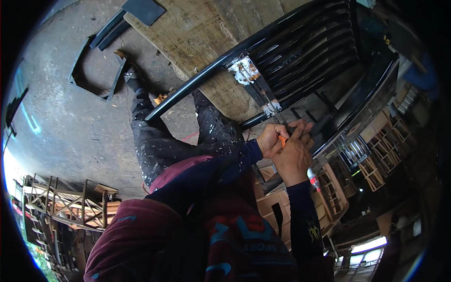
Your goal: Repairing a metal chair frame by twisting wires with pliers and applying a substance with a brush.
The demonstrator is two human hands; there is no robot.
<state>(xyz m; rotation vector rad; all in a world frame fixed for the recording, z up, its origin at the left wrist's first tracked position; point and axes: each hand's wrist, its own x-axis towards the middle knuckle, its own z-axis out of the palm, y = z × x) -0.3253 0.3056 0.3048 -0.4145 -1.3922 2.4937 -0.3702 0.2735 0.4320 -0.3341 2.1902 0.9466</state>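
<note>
My left hand [269, 140] is closed beside the lower end of a black metal bench frame [300, 47], its fingers around a dark tool with an orange handle [282, 140]. Against it, my right hand [292, 157] is closed too, with its fingers bent over the same spot; what lies in them is mostly hidden. Just beyond my fingers, a dark metal strip [257, 90] crosses between two frame tubes. White, rust-stained patches [244, 70] cover its far end, and a smaller white patch [272, 108] marks the near end.
The frame leans over a worn wooden board [188, 42]. On the concrete floor [84, 136] lie a bent metal frame [75, 70] and dark tube pieces [110, 30]. A dark flat plate [143, 11] rests on the board's corner. Wooden racks [70, 202] stand at the left edge.
</note>
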